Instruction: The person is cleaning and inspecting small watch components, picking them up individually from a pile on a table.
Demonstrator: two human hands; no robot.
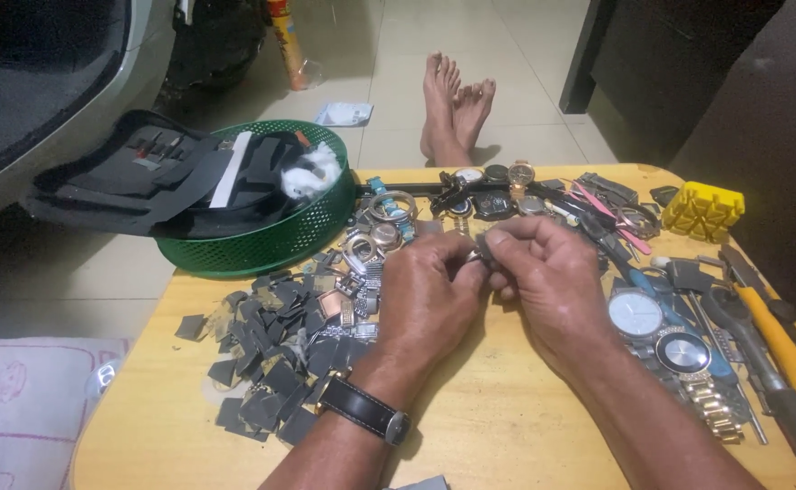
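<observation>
While both hands meet above the table, a small dark part [481, 249] sits pinched in each closed grip.

Home floor workbench: low table [488, 426] strewn with watches [635, 313].

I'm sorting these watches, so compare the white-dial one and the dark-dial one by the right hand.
The white-dial watch has a plain pale face; the dark-dial watch has a black centre with a pale ring. The dark one shows a gold link band; the white one's band is hidden. Both are round, lying face up on the table.
</observation>
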